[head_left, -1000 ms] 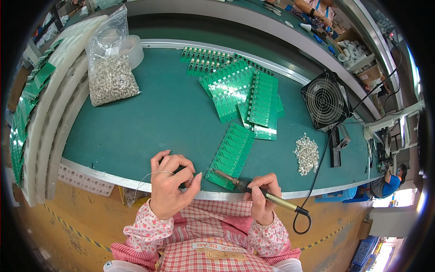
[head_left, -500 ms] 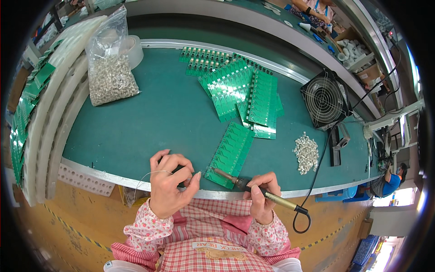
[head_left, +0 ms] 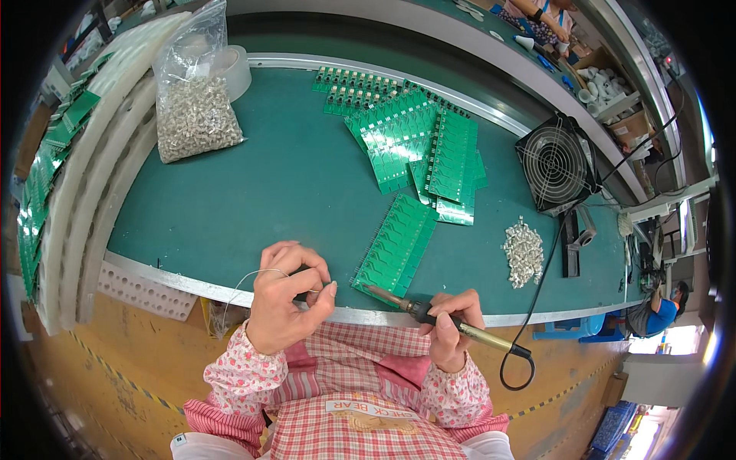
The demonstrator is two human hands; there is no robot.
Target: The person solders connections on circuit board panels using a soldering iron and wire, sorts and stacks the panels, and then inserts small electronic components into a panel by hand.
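Observation:
Between the pinched fingers of my left hand (head_left: pixel 287 295) runs a thin solder wire (head_left: pixel 247 277), looping out to the left. My right hand (head_left: pixel 452 326) grips a soldering iron (head_left: pixel 479 334) with a dark and gold handle and a black cord. The iron's tip points left and lies over the near end of a green circuit board panel (head_left: pixel 395 241); whether it touches cannot be made out. That panel lies tilted near the table's front edge, just right of my left fingers. Beyond it is a loose stack of green circuit boards (head_left: pixel 452 157).
A bag of small pale parts (head_left: pixel 198 119) stands at the back left beside a tape roll (head_left: pixel 238 73). On the right are a pile of small connectors (head_left: pixel 524 253), a black fan (head_left: pixel 553 162) and an iron stand (head_left: pixel 571 244). White racks (head_left: pixel 115 169) hold boards at far left.
The whole view has shifted slightly, so the table's things appear higher. Both hands keep their grips, and the iron's tip stays over the near end of the panel.

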